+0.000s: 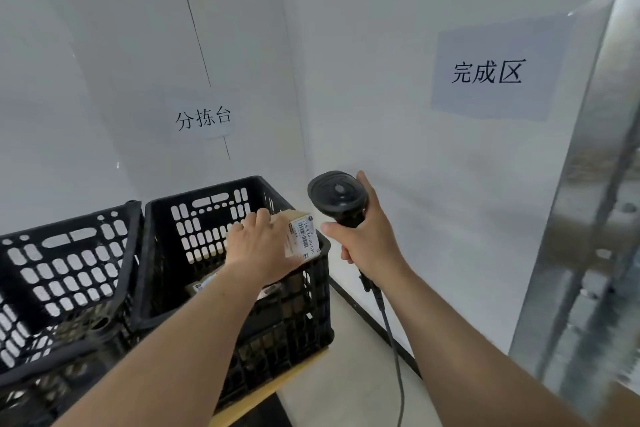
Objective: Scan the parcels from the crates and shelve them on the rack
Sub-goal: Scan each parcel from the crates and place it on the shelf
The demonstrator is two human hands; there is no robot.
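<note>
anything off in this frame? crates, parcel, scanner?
One thing: the left crate has a bent near rim that sags instead of running straight like the right crate. Otherwise normal: left hand holds a labelled parcel, right hand grips the scanner.

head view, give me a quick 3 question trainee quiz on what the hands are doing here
1. True or false: the right hand grips the scanner.
2. The left hand holds a parcel over which crate: A) the right crate, B) the left crate?
3. Fill in: the parcel's white ____ faces the scanner.

Key: 1 true; 2 A; 3 label.
</note>
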